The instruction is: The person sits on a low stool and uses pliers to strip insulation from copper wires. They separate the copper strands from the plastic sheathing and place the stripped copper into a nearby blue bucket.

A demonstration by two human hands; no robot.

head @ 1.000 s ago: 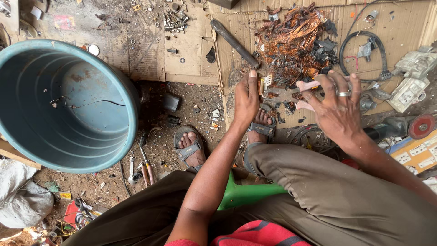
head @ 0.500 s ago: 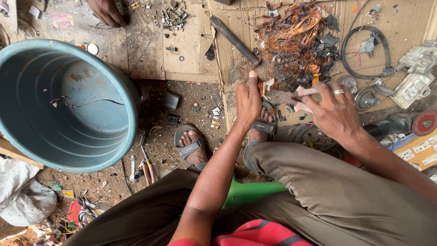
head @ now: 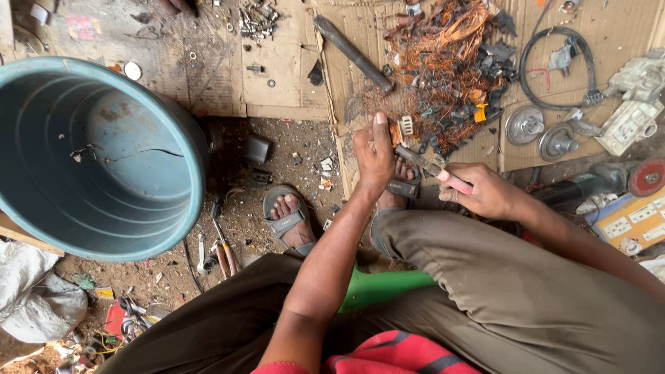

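While the left hand (head: 374,154) pinches a small metal part (head: 406,127), right hand (head: 485,192) fingers clamp pink-handled pliers (head: 433,168) against it; a copper wire heap (head: 443,62) waits just beyond, blue tub (head: 90,159) at left nearly bare.

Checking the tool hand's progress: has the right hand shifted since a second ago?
Yes. The right hand, gripping the pink-handled pliers, has dropped away from the black cable loop, toward the knee.
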